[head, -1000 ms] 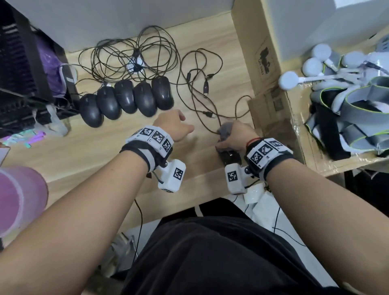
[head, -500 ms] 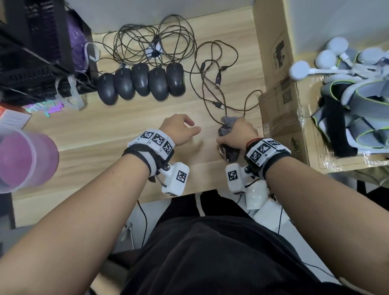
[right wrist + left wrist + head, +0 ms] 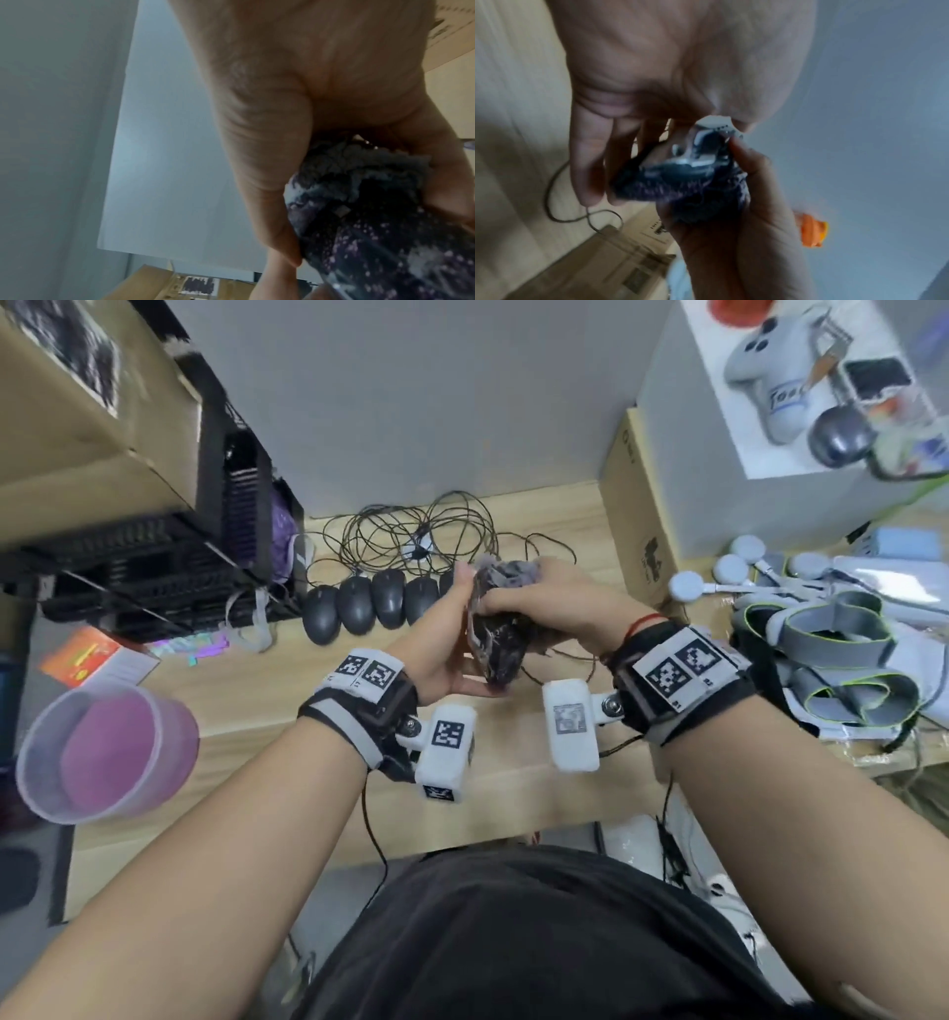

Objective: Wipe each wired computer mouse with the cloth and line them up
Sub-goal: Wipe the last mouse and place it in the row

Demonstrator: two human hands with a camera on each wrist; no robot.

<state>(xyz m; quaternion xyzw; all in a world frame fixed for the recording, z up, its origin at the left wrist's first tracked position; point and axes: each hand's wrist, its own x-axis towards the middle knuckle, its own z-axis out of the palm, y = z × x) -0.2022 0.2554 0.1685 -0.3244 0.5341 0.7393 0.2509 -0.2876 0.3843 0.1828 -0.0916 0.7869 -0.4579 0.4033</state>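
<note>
Left hand [image 3: 441,654] cradling glossy black wired mouse [image 3: 495,644]; right hand [image 3: 554,603] clenching grey fleecy cloth [image 3: 506,572] onto it — trailing cable [image 3: 565,654] is risking snagging the lined-up mice [image 3: 372,603] at the worktop's [image 3: 246,706] far edge.

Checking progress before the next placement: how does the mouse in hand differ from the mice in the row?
The held mouse is lifted off the desk, gripped by the left hand with the right hand holding the cloth on it; the row mice lie side by side on the desk, untouched. All are dark and wired.

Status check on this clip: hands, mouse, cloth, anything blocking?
Left hand cradles the mouse above the desk. Right hand grips the cloth against it. Finished row behind; loose cables only.
</note>
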